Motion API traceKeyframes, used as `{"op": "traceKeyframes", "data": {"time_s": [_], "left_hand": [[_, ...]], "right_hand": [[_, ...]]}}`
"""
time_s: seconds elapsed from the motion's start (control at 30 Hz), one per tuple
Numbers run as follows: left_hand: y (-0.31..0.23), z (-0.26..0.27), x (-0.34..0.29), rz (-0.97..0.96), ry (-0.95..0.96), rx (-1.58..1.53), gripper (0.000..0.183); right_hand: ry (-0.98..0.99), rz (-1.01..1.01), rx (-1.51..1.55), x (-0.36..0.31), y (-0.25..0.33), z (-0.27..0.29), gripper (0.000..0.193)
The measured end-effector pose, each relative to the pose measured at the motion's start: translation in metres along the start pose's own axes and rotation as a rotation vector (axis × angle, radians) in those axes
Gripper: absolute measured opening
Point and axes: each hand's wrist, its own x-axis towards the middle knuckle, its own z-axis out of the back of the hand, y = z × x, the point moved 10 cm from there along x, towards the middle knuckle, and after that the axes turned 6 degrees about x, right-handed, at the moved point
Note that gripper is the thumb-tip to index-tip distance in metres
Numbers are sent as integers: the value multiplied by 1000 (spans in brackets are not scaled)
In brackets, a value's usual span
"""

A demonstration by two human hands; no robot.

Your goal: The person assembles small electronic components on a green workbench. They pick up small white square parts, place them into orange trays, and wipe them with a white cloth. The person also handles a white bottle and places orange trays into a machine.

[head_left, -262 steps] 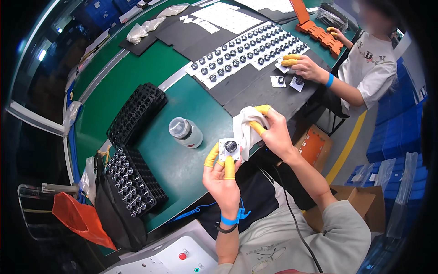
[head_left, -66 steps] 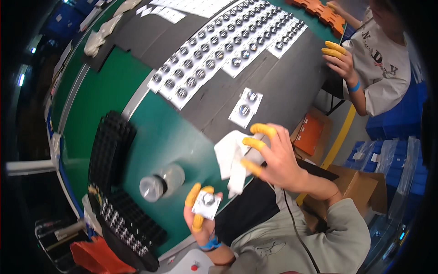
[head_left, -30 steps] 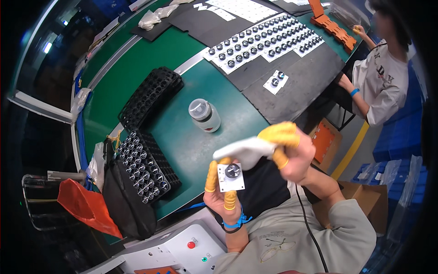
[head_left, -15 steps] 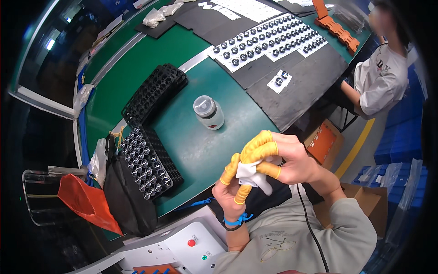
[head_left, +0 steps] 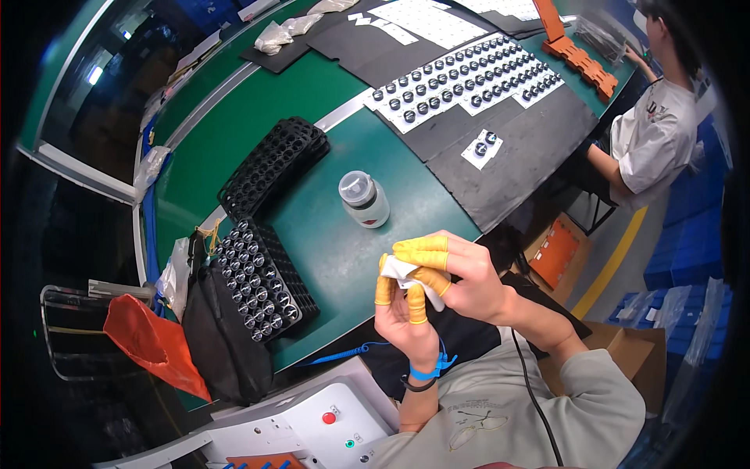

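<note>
A crumpled white cloth (head_left: 401, 267) is bunched between my two hands, in front of my body near the table's front edge. My left hand (head_left: 408, 322), with yellow finger cots and a blue wrist strap, pinches it from below. From the right, my right hand (head_left: 466, 275) presses the cloth with finger-cotted fingertips. Whether a small part lies inside the folds cannot be seen. Beyond my hands stands a clear bottle (head_left: 365, 202) with a dark band. To the left, a black tray (head_left: 291, 301) holds rows of round, shiny dark parts.
Empty black trays (head_left: 275, 164) are stacked behind the filled one. White sheets (head_left: 433, 109) bearing rows of black knob-like parts rest on a dark mat (head_left: 512, 176). A co-worker (head_left: 652, 125) sits at the right. A grey machine panel (head_left: 312, 426) with a red button is at lower left.
Both hands have shifted slightly left with the cloth. My right fingers now reach further over its top, and my left hand has turned more upright. The whole view has shifted slightly.
</note>
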Motion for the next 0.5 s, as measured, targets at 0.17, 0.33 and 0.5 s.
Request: {"op": "traceKeyframes", "data": {"time_s": [0.17,0.33,0.5], "left_hand": [[6,2,-4,-17,-60,83,51],[-11,1,-1,-92,-141,121,50],[-9,8,4,-142,-135,220,52]], "right_hand": [[-60,-93,13,-1,-10,-1,27],[-70,-201,66,-4,-23,-12,25],[-30,-248,70,-5,-34,-19,24]]}}
